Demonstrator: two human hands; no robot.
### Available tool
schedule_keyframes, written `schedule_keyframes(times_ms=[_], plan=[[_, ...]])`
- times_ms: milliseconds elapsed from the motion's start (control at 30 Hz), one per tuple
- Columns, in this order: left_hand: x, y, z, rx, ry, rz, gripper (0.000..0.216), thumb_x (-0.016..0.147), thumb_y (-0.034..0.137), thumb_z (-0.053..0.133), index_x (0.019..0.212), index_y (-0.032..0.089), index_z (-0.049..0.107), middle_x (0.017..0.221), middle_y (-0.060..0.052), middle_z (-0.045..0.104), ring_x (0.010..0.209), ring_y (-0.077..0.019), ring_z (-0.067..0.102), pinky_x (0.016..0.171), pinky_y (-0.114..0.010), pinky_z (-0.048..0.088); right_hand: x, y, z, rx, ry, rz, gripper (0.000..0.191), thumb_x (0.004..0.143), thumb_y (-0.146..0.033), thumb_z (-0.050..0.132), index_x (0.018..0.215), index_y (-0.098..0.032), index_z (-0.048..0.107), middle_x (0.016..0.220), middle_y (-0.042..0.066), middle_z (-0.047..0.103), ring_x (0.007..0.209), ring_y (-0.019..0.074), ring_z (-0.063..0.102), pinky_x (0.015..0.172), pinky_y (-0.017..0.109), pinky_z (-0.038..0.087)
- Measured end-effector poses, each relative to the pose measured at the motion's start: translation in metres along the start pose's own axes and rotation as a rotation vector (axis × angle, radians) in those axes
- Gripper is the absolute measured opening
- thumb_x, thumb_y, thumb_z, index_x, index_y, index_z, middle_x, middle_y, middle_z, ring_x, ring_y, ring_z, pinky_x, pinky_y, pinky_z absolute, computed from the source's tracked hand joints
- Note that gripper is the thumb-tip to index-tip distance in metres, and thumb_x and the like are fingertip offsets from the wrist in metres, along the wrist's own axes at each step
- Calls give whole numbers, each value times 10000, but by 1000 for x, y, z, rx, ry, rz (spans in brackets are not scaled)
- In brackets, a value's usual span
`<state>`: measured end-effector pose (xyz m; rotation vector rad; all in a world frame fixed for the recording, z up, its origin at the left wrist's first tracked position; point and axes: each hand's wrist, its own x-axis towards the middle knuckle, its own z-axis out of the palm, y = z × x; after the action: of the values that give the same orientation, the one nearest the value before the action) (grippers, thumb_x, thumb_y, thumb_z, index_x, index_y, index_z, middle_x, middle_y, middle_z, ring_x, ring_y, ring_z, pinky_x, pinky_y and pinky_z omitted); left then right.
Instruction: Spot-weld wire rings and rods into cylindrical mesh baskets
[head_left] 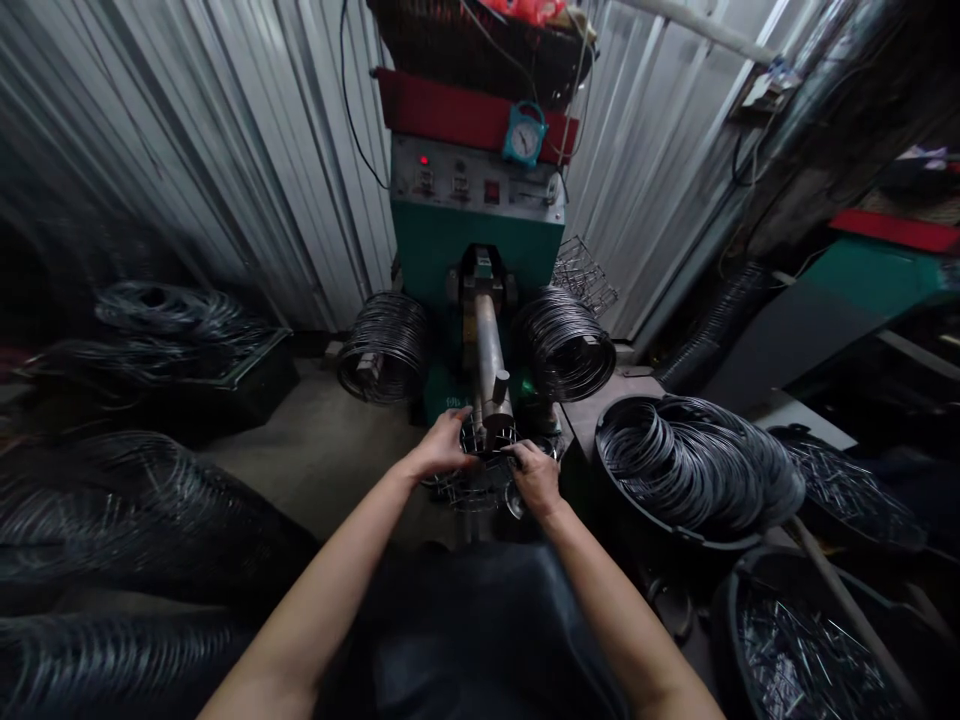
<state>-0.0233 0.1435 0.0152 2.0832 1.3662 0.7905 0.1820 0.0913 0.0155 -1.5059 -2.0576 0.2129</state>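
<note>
Both my hands reach forward to a small round wire frame (480,478) that sits at the front end of a grey metal arm (489,362) on a green machine (477,235). My left hand (442,447) curls its fingers around the frame's left side. On the frame's right side, my right hand (535,475) grips the wire with bent fingers. Two spools of dark wire, one at the left (384,347) and one at the right (566,343), hang on either side of the arm.
A black tub (637,505) of dark wire rings stands at the right, with further tubs of short wire pieces (806,650) near it. Stacks of wire frames (112,500) lie at the left. A corrugated metal wall (247,150) is behind the machine.
</note>
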Motion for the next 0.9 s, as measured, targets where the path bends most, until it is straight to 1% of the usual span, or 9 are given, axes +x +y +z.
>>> schedule_keyframes(times_ms=[100,200,267,367,467,533,600,700,900], plan=[[1,6,4,41,46,-36,798,485,281,759,1217,151,470,1156,-120,514,1130,-334,474,973,-463,398,0,1,1,17,-3,-13,286,777,-89,560,950,-281,683,941,-9,687,833,136,655,702,197,482],[0,7,5,57,61,-89,829,482,266,757,1241,172,436,1191,-125,493,1144,-343,466,968,-485,393,2,1,0,24,-15,-28,293,780,-86,552,953,-286,680,952,-11,683,839,135,654,710,200,485],[-4,8,7,70,68,-126,835,492,274,754,1251,165,423,1202,-141,487,1153,-351,459,963,-494,388,1,1,-1,0,-11,-23,281,778,-99,564,952,-285,681,986,-5,672,837,138,652,689,203,488],[-14,10,11,83,113,-137,818,521,321,740,1255,175,410,1197,-142,492,1149,-349,461,953,-494,384,-2,-1,-1,-39,2,-16,251,773,-131,586,948,-281,685,1052,8,642,840,139,647,659,205,488],[-24,13,14,79,145,-148,791,536,346,729,1246,205,409,1188,-124,504,1141,-339,469,946,-491,383,-8,-3,0,-32,-13,-11,249,781,-148,588,967,-283,684,1062,11,635,824,139,647,651,209,489],[-27,14,14,83,154,-151,799,526,339,733,1244,200,410,1190,-127,502,1146,-339,463,951,-487,378,-11,-4,1,-12,-20,0,252,787,-148,585,974,-285,683,1060,9,639,818,141,648,657,212,489],[-27,14,13,95,156,-143,804,525,340,734,1245,189,411,1203,-133,496,1151,-339,458,959,-484,369,-11,-4,2,17,-15,8,254,793,-140,580,972,-288,682,1049,2,645,832,140,648,674,211,488],[-20,13,10,98,128,-149,802,530,320,734,1251,178,412,1216,-141,490,1157,-336,455,968,-481,360,-8,-4,3,50,1,28,242,804,-140,573,963,-287,682,1017,-6,655,852,138,646,688,203,483],[-7,11,8,63,90,-172,834,499,273,751,1257,199,409,1235,-124,480,1196,-332,431,983,-482,354,1,-5,-1,45,-7,62,238,803,-138,573,951,-284,687,988,-8,668,841,142,647,688,205,474]])
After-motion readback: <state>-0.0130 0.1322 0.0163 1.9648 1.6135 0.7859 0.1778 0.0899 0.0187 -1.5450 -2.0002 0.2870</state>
